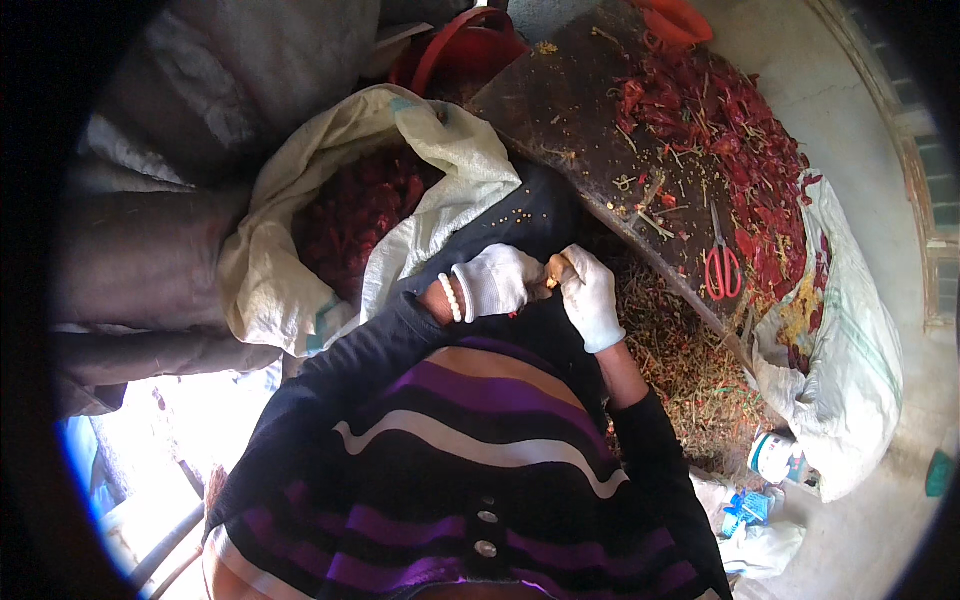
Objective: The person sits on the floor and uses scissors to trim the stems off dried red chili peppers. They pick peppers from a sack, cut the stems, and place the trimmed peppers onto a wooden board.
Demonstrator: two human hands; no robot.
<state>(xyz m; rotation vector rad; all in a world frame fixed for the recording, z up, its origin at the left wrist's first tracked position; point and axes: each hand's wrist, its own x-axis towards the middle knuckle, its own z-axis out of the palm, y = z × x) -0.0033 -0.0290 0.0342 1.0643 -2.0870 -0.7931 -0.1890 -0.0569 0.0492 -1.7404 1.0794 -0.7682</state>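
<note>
My left hand (pixel 501 281), in a white knit glove with a beaded bracelet at the wrist, has its fingers curled over my lap. A bit of something red shows under it; what it holds is mostly hidden. My right hand (pixel 589 292), gloved too, with brownish fingertips, pinches a small yellowish piece (pixel 552 282), perhaps a pepper's stem end with seeds. The two hands nearly touch. Left of them stands an open woven sack (pixel 262 247) with dried red chili peppers (pixel 367 217) inside. Several loose seeds (pixel 517 217) lie on my dark trouser leg.
A dark table (pixel 547 97) bears red pepper pieces (pixel 720 127), stems and red-handled scissors (pixel 722 271). A white sack (pixel 862 345) hangs at its right. Stem scraps (pixel 675 352) cover the floor below. Behind are a red basket (pixel 480 52) and a red plastic container (pixel 679 19).
</note>
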